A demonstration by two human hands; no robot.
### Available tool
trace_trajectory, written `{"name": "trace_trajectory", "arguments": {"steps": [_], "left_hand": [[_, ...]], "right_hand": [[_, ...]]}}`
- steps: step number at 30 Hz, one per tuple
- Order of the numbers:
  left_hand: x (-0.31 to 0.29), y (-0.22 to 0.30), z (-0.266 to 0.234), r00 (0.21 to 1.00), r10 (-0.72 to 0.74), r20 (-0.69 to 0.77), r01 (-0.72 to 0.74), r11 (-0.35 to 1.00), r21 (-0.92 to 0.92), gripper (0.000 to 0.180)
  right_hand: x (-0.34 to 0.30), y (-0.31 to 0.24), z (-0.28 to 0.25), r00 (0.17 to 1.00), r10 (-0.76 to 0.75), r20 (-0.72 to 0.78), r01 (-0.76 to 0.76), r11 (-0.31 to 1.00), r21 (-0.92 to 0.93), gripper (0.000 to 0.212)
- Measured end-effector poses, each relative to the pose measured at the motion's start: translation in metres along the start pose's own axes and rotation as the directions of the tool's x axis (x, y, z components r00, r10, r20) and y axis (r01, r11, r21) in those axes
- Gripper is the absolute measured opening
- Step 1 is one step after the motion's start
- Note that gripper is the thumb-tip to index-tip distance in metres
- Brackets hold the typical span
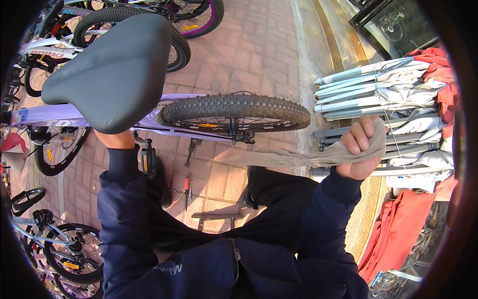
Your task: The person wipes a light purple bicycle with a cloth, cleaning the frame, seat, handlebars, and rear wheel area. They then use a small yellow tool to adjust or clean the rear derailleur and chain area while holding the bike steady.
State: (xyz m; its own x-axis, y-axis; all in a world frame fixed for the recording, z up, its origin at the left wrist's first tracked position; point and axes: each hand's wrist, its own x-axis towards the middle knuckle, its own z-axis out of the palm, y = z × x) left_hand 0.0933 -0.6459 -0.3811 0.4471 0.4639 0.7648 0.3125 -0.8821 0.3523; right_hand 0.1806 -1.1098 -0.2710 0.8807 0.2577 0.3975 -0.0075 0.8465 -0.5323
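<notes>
A black bicycle saddle [117, 65] fills the upper left, atop a light purple bicycle frame [172, 130]. The rear wheel with its knobbly tyre [239, 110] stretches toward the middle. Below the saddle's near end is my left hand [114, 140]; only its back and wrist show, and the saddle hides the fingers. Off to the right, my right hand [361, 148] has its fingers curled round a thin grey-beige cloth [294, 158], whose long loose end trails leftward below the tyre. A black pedal [147, 155] sits beside my left cuff.
On the brick paving between my feet lie a wrench [191, 151], a red-handled screwdriver [186, 186] and a dark metal bar piece [217, 217]. More bicycles stand at left, including one with a black wheel [74, 253]. Bundled metal poles [368, 82] and red fabric [401, 229] lie along the right.
</notes>
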Motion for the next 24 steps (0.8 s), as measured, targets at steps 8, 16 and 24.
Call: {"name": "trace_trajectory", "arguments": {"steps": [8, 16, 24], "left_hand": [[-0.118, 0.150, -0.070, 0.603, 0.297, 0.741, 0.562, 0.500, -0.658, 0.088], [-0.129, 0.152, -0.073, 0.015, 0.448, 0.894, 0.879, 0.420, -0.225, 0.024], [-0.112, 0.144, -0.061, 0.057, 0.141, 0.988, 0.929, -0.370, 0.000, 0.025]], "right_hand": [[-0.046, 0.086, 0.039, 0.894, 0.448, 0.006, -0.441, 0.877, 0.190, 0.033], [-0.063, 0.116, 0.041, 0.837, 0.528, 0.144, -0.312, 0.676, -0.667, 0.031], [-0.052, 0.131, 0.021, 0.782, 0.613, 0.117, 0.029, 0.151, -0.988, 0.076]]}}
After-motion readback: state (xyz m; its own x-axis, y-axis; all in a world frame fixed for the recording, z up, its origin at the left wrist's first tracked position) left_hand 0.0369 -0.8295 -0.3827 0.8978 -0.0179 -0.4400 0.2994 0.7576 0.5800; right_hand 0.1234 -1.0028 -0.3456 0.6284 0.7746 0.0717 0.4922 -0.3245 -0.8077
